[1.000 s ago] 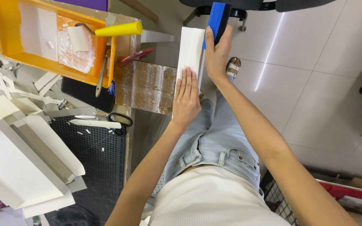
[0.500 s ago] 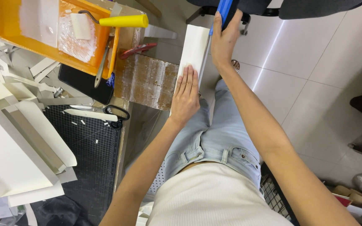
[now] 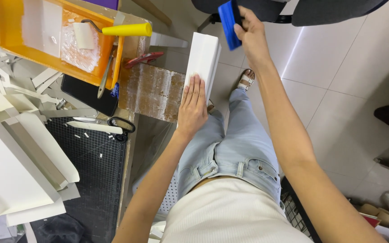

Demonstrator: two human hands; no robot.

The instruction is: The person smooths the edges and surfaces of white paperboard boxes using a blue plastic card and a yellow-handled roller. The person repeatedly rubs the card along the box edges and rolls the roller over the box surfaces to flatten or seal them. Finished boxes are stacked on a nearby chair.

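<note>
The left hand [image 3: 193, 108] lies flat, fingers straight and together, pressing on the near end of a long white box [image 3: 202, 60] that rests over the person's lap and runs away from the body, beside the edge of the surface [image 3: 127, 148]. The right hand [image 3: 251, 33] is raised past the far end of the box, clenched around a blue scraper [image 3: 228, 17], which is held just clear of the box's far end. To the left of the box, a brown glue-stained board [image 3: 151, 90] hangs over the edge of the surface, touching or nearly touching the box's side. Farther left sits an orange tray [image 3: 10, 31] with a paint roller [image 3: 113, 30] whose yellow handle rests on the rim. A pair of red pliers [image 3: 142, 58] lies near the tray. Black-handled scissors [image 3: 100, 126] rest on a dark cutting mat [image 3: 95, 166], and folded white card pieces [image 3: 19, 166] are stacked at the left.
</note>
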